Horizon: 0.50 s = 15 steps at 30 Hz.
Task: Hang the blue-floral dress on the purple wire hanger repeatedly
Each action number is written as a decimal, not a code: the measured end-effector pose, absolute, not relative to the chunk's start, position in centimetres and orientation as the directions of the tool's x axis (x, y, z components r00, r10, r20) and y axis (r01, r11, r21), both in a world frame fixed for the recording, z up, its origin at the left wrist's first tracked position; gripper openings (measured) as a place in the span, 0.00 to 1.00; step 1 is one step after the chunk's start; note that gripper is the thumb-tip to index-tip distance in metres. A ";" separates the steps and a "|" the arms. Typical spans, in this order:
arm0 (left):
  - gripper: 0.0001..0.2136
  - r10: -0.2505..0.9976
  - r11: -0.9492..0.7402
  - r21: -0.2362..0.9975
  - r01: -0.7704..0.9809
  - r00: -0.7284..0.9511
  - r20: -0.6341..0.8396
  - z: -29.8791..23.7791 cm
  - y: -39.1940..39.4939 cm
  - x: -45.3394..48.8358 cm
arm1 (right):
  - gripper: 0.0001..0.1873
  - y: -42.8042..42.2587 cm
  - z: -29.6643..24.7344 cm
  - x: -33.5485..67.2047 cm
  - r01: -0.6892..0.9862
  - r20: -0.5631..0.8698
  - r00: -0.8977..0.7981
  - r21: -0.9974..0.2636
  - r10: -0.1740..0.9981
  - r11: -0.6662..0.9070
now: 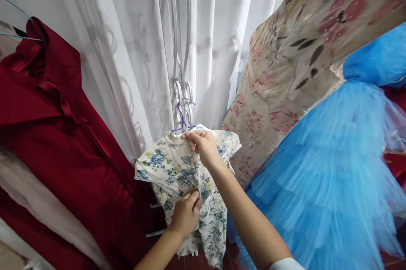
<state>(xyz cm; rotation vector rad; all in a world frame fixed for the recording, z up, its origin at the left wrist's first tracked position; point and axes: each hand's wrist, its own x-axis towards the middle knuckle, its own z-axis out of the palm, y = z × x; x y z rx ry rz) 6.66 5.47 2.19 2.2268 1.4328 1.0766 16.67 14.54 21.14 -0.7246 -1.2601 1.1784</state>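
A small short-sleeved white garment [177,168] with blue and green flowers hangs on a purple hanger [182,120]. My right hand [203,145] is closed on the cloth at the neckline, just below the hanger. Lower down, my left hand [187,213] pinches the front of the garment near its middle seam. The right forearm crosses over the garment's right side and hides part of it. Where the garment's lower part divides or folds, I cannot tell clearly.
Behind hang white curtains [127,42] and a white curled metal stand [174,29]. A dark red garment [69,156] fills the left. To the right hang a beige floral garment [272,80] and a blue tiered tulle dress [317,177].
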 end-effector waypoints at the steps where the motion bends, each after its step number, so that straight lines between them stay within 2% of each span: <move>1: 0.06 0.848 -0.509 0.584 0.632 0.253 0.465 3.0 5.8 5.9 | 0.11 14.3 21.3 16.7 -0.263 0.332 -0.104 -0.918 0.938 0.296; 4: 0.07 0.764 -0.598 0.567 0.566 0.191 0.616 7.5 7.2 3.0 | 0.10 13.1 20.8 17.3 -0.234 0.323 -0.132 -0.929 0.937 0.287; 6: 0.13 0.721 -0.591 0.556 0.585 0.074 0.689 11.8 8.7 1.5 | 0.11 12.4 20.4 17.8 -0.212 0.340 -0.161 -0.929 0.926 0.304; 7: 0.15 0.679 -0.574 0.509 0.641 0.026 0.733 13.9 9.5 1.0 | 0.12 12.2 20.3 18.0 -0.199 0.355 -0.174 -0.926 0.919 0.320; 8: 0.16 0.650 -0.564 0.447 0.694 0.040 0.759 16.0 10.3 0.7 | 0.13 12.1 20.2 18.1 -0.178 0.369 -0.186 -0.924 0.910 0.339; 11: 0.10 0.622 -0.620 0.290 0.729 0.232 0.748 20.1 12.1 0.7 | 0.13 12.4 19.6 18.1 -0.044 0.417 -0.174 -0.908 0.892 0.416; 13: 0.10 0.598 -0.641 0.254 0.724 0.263 0.757 21.0 12.5 1.1 | 0.14 12.8 18.7 17.8 0.082 0.463 -0.138 -0.876 0.876 0.476; 15: 0.09 0.573 -0.638 0.271 0.721 0.209 0.792 20.9 12.4 1.6 | 0.14 13.2 17.4 17.4 0.168 0.491 -0.119 -0.847 0.863 0.505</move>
